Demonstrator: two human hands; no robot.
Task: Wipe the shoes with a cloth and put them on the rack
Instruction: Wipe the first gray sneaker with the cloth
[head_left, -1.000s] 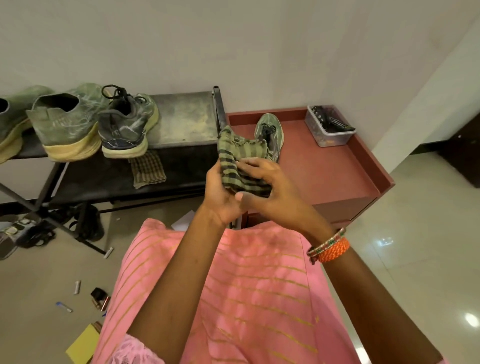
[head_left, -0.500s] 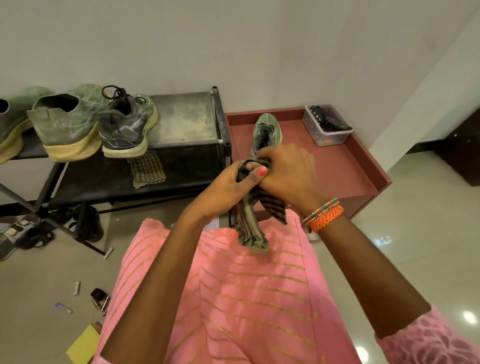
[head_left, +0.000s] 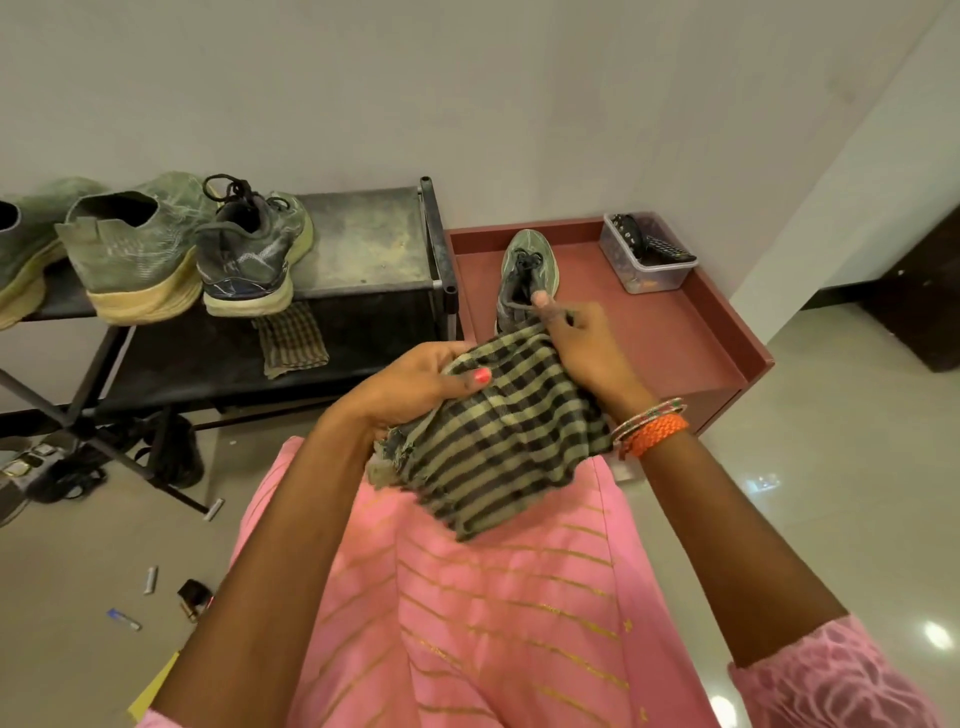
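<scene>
1. Head view, change noted: half a second ago the checked cloth (head_left: 498, 441) was twisted into a narrow rope hanging below my two hands, which were bunched together in front of the loose shoe. Now the cloth is opened out into a broad crumpled sheet across my lap, and my hands have drawn apart to its upper edge.
2. Head view, hands: my left hand (head_left: 415, 384) grips the cloth's upper left edge, thumb pressed on top, fingers curled under. My right hand (head_left: 582, 348) pinches the upper right corner, one fingertip raised toward the shoe behind it.
3. Head view, cloth: soft woven fabric in green-and-black check, creased, with a frayed, ragged lower left corner.
4. Head view, task items: one grey-green laced shoe (head_left: 527, 270) lies on the red surface (head_left: 691, 338), toe toward the wall, heel partly hidden by my right hand. It is not on the rack. Three more shoes stand on the black rack (head_left: 363, 244): a grey laced trainer (head_left: 249, 254) with a pale sole, beside a green knit shoe (head_left: 135, 254) on a thick cream sole, and another green shoe (head_left: 26, 249) cut by the left edge.
5. Head view, materials: the rack top is dull, scuffed metal on a tubular frame; a second checked cloth (head_left: 293, 340) hangs over its front edge. The red surface has a raised rim and carries a clear plastic box (head_left: 647, 254) of dark items.
</scene>
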